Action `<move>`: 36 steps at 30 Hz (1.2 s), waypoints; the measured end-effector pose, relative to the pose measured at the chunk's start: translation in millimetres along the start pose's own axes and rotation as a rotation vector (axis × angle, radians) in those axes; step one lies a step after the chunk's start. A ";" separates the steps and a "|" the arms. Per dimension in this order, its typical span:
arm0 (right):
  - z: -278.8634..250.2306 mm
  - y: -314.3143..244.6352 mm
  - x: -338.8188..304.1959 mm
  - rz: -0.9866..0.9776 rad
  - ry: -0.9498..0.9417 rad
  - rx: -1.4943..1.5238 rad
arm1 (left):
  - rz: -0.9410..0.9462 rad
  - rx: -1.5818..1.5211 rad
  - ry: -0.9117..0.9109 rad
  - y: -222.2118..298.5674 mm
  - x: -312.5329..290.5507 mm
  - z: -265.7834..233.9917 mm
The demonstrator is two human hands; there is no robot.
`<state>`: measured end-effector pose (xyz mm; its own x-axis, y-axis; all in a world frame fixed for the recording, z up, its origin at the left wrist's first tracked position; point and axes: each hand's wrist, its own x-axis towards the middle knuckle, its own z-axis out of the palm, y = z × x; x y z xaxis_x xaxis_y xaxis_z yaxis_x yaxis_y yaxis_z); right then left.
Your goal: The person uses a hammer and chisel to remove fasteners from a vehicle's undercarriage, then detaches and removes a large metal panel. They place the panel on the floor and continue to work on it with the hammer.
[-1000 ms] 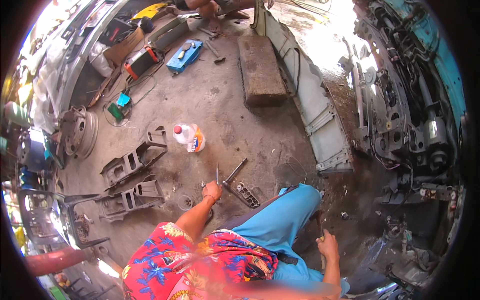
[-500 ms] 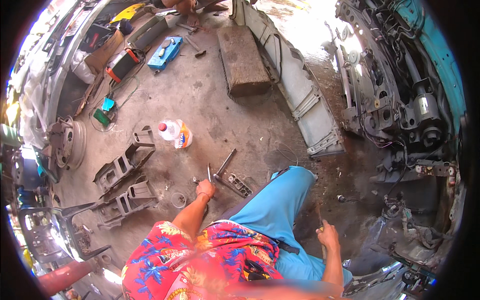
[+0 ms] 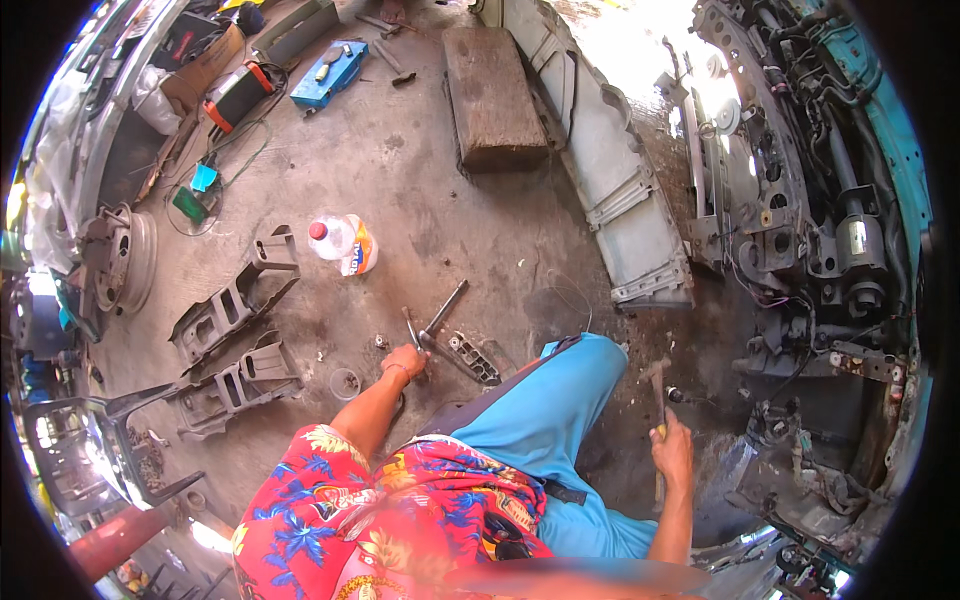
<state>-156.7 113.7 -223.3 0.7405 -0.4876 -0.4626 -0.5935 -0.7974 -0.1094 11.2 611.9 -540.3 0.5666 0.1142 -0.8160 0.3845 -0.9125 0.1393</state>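
My left hand (image 3: 405,361) is closed around a slim metal rod-like tool (image 3: 411,322), low over the floor. Its exact kind is unclear. Touching or just beside it lies a long dark bar tool (image 3: 446,308), and to the right rests a black bracket with holes (image 3: 474,359). Off to the right of my bent knee, my right hand (image 3: 673,447) grips a hammer (image 3: 659,395) by its handle, the head pointing away from me. A clear plastic cup (image 3: 345,384) stands left of my left hand, and a small metal part (image 3: 381,342) lies near it.
A plastic bottle with a red cap (image 3: 343,245) stands ahead. Metal brackets (image 3: 238,380) and a wheel rim (image 3: 130,260) lie left. Farther off are a wooden block (image 3: 495,100), a blue case (image 3: 328,75) and a long grey panel (image 3: 620,200). Vehicle parts (image 3: 780,200) line the right.
My right hand has moved right and the hammer's head now shows farther from me. My left hand keeps its hold on the tool, nearly in place. The whole view has shifted slightly.
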 end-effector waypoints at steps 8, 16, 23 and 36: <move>-29.6 -113.7 63.5 -0.404 -0.039 0.074 | 0.016 0.015 -0.055 2.6 5.8 19.3; 70.6 -271.2 185.3 -0.554 -0.281 0.014 | 0.002 0.000 -0.020 4.6 12.0 19.9; 225.3 -351.0 153.8 -0.263 -0.254 0.027 | -0.043 -0.042 -0.017 2.1 19.8 28.1; 55.7 -265.1 98.5 -0.576 -0.095 0.643 | 0.039 0.025 -0.031 4.1 20.6 22.5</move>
<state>56.0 296.8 -288.8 0.9680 -0.0150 -0.2507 -0.2186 -0.5414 -0.8118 8.1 601.7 -569.2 0.5574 0.0666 -0.8276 0.3443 -0.9256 0.1575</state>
